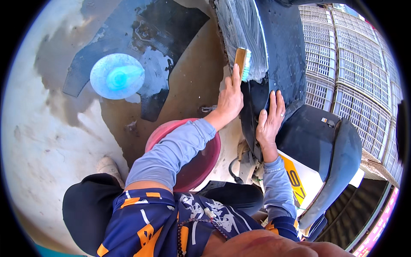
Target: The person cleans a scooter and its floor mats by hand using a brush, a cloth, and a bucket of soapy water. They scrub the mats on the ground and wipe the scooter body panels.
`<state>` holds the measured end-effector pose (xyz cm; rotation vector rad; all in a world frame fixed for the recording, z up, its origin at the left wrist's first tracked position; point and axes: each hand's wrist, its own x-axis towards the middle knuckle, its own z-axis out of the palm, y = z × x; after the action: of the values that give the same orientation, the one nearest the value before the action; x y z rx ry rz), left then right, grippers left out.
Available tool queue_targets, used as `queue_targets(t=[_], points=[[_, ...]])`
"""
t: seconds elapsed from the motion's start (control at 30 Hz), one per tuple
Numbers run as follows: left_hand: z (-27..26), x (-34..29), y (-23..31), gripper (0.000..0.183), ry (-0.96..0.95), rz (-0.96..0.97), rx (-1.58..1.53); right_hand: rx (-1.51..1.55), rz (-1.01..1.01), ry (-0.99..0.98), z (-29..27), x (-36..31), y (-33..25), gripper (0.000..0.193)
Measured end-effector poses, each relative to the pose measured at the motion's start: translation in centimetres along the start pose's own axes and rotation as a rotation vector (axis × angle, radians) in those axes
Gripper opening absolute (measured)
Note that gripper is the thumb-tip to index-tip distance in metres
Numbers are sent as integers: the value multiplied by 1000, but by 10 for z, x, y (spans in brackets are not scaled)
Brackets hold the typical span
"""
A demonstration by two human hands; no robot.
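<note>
My left hand (pixel 230 99) grips a wooden-backed scrub brush (pixel 240 61), with the index finger laid along its back. The brush's pale bristles press against white suds (pixel 244 28) smeared in streaks over a long dark surface. Flat on the black panel (pixel 282 47), just below and to the right of the brush, rests my right hand (pixel 271 122), its fingers stretched out and a ring on one of them. Nothing is held in that hand. Under my left forearm stands a pinkish-red tub (pixel 218 147), partly hidden by the sleeve.
A pale bowl (pixel 97 79) with bright blue contents sits at the left on a wet black mat (pixel 186 19). Stacked plastic crates (pixel 319 53) line the right side. A dark padded seat-like piece (pixel 306 132) is beside my right wrist. The floor (pixel 55 141) has wet patches.
</note>
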<state>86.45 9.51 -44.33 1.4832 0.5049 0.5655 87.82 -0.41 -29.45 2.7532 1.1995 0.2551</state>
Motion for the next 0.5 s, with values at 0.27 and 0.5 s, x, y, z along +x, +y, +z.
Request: queue_targets(t=[0.27,0.5], points=[[-68,183,-21,86,273,-150,-18,45,-23,-9,5,10,-7,57],[21,-16,-4,94,0,-222,-108,32,7,-2,0,4,-3,57]])
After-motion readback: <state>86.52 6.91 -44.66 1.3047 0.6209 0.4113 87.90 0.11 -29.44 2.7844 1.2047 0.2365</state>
